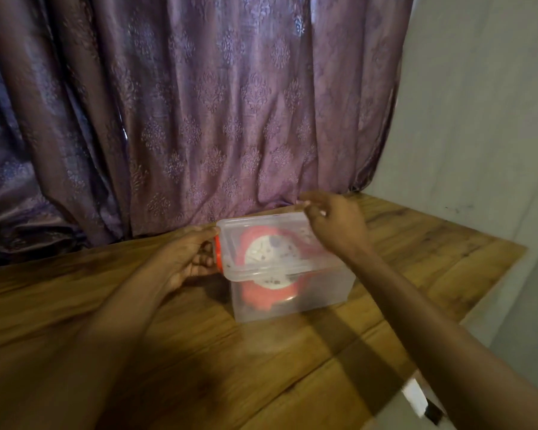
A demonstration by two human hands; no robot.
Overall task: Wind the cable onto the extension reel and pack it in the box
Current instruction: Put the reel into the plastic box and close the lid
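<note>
At the far edge of the wooden table (168, 352), the lidded box (292, 293) is being closed with the reel (269, 252) already inside.

The red clip (217, 252) on the box's left end is touched by the left hand (184, 259), fingers curled round it; whether it is latched cannot be told. The lid (261, 225) at its far right corner is approached by the right hand (333, 221), fingers loosely spread, nothing held, contact blurred. The reel is seen through the clear walls, red rim, white face, cable not clearly made out. Judgement: lid should be pressed flat at both ends first, box steadied against the curtain (199, 103) side, then clips snapped down evenly.
</note>
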